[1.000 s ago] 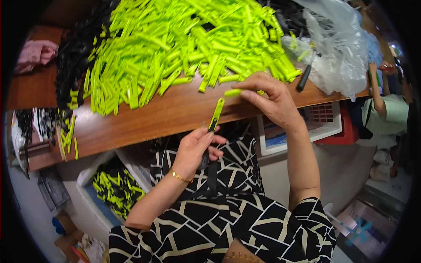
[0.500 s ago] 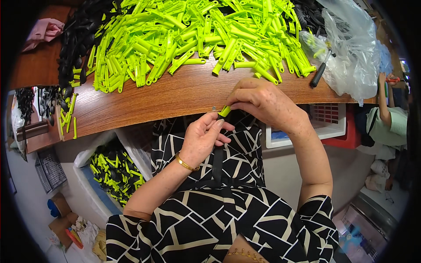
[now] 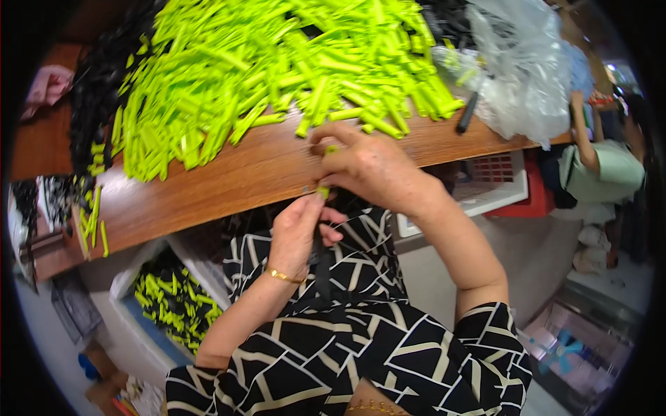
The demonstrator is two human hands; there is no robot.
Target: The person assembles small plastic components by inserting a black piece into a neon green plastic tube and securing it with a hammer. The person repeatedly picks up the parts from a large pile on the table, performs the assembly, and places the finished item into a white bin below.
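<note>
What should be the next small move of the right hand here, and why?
Perhaps the right hand should press the yellow-green piece gently toward the left hand: the piece shows between the two hands, which are close together there, and they hide how firmly it sits.

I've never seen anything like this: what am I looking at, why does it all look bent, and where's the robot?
There's no robot here, just a person's bare left hand and right hand. The view looks down from the left of two fisheye cameras worn on the head; that wide lens bends straight edges.

On the wooden table lies a big heap of yellow-green plastic pieces, with black parts to its left and a clear plastic bag to its right.

The hands meet at the table's near edge, around a small yellow-green piece; fingers hide most of it, so its full shape can't be told.
</note>
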